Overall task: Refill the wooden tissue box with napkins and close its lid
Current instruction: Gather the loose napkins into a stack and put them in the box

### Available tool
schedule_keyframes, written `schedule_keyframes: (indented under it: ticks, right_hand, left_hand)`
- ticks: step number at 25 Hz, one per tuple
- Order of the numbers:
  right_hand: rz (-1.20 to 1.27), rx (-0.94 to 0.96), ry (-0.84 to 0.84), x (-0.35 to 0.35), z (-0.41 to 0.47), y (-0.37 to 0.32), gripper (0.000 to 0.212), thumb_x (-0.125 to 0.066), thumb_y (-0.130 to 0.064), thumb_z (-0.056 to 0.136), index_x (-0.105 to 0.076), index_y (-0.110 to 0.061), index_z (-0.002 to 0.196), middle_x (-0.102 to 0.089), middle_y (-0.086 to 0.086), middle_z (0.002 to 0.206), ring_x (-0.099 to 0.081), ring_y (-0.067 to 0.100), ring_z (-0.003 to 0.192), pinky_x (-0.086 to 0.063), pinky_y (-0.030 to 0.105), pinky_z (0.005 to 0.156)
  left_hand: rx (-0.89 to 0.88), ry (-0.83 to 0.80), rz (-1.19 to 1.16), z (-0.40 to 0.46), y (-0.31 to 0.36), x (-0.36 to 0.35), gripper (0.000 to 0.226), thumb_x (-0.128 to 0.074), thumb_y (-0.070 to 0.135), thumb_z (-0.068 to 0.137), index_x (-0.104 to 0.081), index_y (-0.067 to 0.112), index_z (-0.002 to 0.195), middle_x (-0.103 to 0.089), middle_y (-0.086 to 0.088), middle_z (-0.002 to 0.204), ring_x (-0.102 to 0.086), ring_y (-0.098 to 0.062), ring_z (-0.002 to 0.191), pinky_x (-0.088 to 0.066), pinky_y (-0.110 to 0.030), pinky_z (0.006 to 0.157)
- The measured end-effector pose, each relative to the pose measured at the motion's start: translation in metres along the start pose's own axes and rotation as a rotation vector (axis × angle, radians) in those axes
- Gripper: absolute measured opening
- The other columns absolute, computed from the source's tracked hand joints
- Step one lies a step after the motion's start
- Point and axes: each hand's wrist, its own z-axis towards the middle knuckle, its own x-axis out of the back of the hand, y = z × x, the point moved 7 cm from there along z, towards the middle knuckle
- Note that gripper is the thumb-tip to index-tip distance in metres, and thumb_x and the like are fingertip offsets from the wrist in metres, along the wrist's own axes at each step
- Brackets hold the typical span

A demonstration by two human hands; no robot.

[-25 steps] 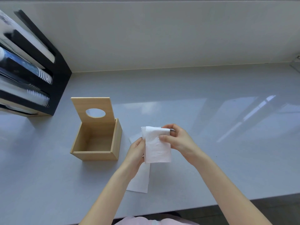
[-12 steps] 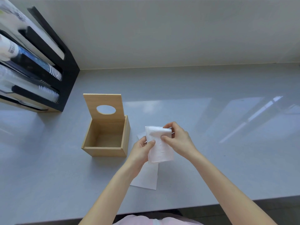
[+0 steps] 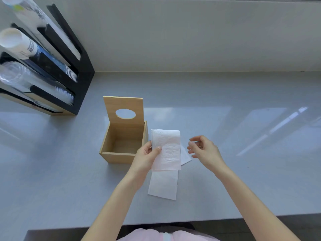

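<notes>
- The grey tabletop (image 3: 225, 101) carries everything; a black cup dispenser (image 3: 76, 73) with stacked cups stands at its far left, well apart from the work.
- The wooden tissue box (image 3: 124, 145) sits near the middle, its interior bare, and its lid (image 3: 123, 108) with the oval hole stands upright at the back edge.
- More napkins (image 3: 163, 186) lie flat on the tabletop just right of the box, partly under the held one.
- The folded napkin (image 3: 167, 150) is held up just beside the box's right wall, above the loose ones.
- The left hand (image 3: 145, 158) pinches the napkin's left edge, thumb in front and fingers (image 3: 147, 146) behind, forearm reaching in from below.
- The right hand (image 3: 205, 150) hovers just right of the napkin, holding nothing, fingers loosely spread and slightly curled.
- Judged step: loading the first napkin. The next move calls for carrying it left over the box opening and lowering it flat inside.
</notes>
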Motion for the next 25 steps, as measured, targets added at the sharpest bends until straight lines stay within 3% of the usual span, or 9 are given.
schedule_keyframes:
  ticks: [2,6,9,13,18,21,25]
  right_hand:
    - [-0.206,-0.062,-0.065,-0.008,-0.005,0.016,0.023,-0.054,-0.021,0.089,-0.059,-0.01,0.109,-0.064,0.005,0.093,-0.062,0.021,0.087,-0.054,0.032,0.082]
    - [-0.5,-0.157,-0.153,-0.036,-0.02,0.035,0.032,-0.057,-0.031,0.085,-0.058,-0.014,0.111,-0.062,0.002,0.103,-0.058,0.023,0.105,-0.045,0.03,0.083]
    - [-0.725,-0.172,-0.113,-0.053,-0.031,0.038,0.03,-0.055,-0.038,0.084,-0.053,-0.012,0.1,-0.055,0.007,0.106,-0.054,0.029,0.1,-0.044,0.034,0.082]
    - [-0.888,-0.103,-0.045,-0.066,-0.036,0.035,0.038,-0.05,-0.034,0.09,-0.051,-0.007,0.117,-0.049,0.011,0.126,-0.047,0.03,0.117,-0.042,0.035,0.089]
    - [-0.824,-0.079,-0.003,-0.075,-0.036,0.034,0.027,-0.042,-0.017,0.093,-0.056,-0.008,0.113,-0.054,0.01,0.122,-0.05,0.029,0.114,-0.044,0.034,0.083]
    - [-0.73,-0.061,0.024,-0.073,-0.038,0.033,0.022,-0.042,-0.017,0.091,-0.057,-0.008,0.105,-0.057,0.008,0.111,-0.054,0.028,0.104,-0.041,0.032,0.074]
    - [-0.191,-0.078,0.091,-0.056,-0.035,0.035,0.005,-0.05,-0.015,0.089,-0.051,-0.012,0.086,-0.057,0.002,0.081,-0.054,0.022,0.082,-0.045,0.031,0.071]
  left_hand:
    - [-0.013,0.015,-0.001,-0.002,0.002,0.007,0.021,-0.047,0.009,0.093,-0.061,0.012,0.109,-0.067,-0.005,0.1,-0.064,-0.02,0.093,-0.05,-0.032,0.088]
    - [-0.03,0.023,0.021,-0.007,0.004,0.013,0.019,-0.048,0.008,0.093,-0.062,0.018,0.101,-0.066,-0.008,0.103,-0.062,-0.024,0.1,-0.047,-0.04,0.095]
    - [-0.054,0.012,0.031,-0.01,0.006,0.019,0.019,-0.047,0.009,0.093,-0.061,0.018,0.103,-0.067,-0.006,0.103,-0.062,-0.023,0.099,-0.048,-0.037,0.092]
    - [-0.058,0.028,0.024,-0.012,0.005,0.03,0.02,-0.046,0.009,0.093,-0.062,0.022,0.098,-0.068,0.0,0.097,-0.064,-0.018,0.092,-0.051,-0.03,0.084]
    - [-0.055,0.035,0.019,-0.014,0.004,0.035,0.021,-0.046,0.01,0.094,-0.062,0.018,0.103,-0.068,0.001,0.096,-0.064,-0.016,0.09,-0.05,-0.031,0.083]
    - [-0.064,0.039,0.016,-0.014,0.006,0.036,0.021,-0.046,0.01,0.094,-0.062,0.022,0.096,-0.068,0.002,0.096,-0.065,-0.015,0.089,-0.051,-0.03,0.082]
    - [-0.062,0.039,0.009,-0.013,0.008,0.035,0.022,-0.045,0.009,0.094,-0.062,0.023,0.096,-0.068,0.002,0.095,-0.065,-0.015,0.088,-0.051,-0.028,0.08]
